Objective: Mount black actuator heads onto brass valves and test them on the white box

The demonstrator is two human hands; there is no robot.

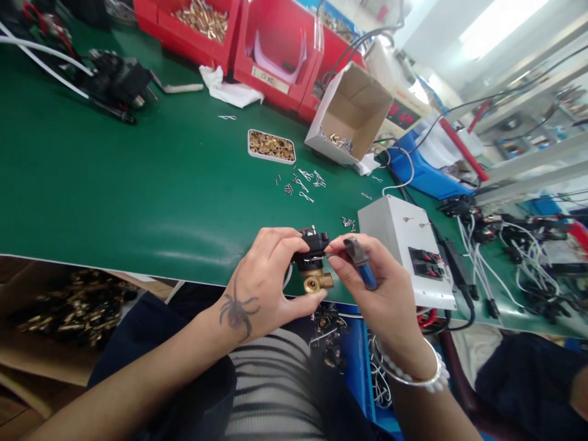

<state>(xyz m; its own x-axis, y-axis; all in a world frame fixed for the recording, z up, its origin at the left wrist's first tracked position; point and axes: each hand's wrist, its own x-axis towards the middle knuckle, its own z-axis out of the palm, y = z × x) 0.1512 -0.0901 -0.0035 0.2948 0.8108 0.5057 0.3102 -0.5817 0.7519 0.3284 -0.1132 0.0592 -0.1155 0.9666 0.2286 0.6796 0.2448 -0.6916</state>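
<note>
A small valve (312,264) with a brass base and a black top is held over the near edge of the worktop (138,190), its round brass opening turned toward the person. It is gripped by the left hand (266,272), whose fingers are laid against the black top while the thumb is set at the foot of the brass. By the right hand (379,282) a blue-handled tool (367,275) is clasped, tucked across the fingers; thumb and forefinger are brought together at the valve's right side, and whether something thin is pinched there cannot be told. The valve is best braced at both top and foot, so that no twist is let in when the right fingertips press, and the tool's head should be held clear of the black top. Beyond, loose screws (348,223) and wire clips (305,197) are scattered; they should not be swept by the wrists. Farther off, brass parts are held in a tray (272,160).
</note>
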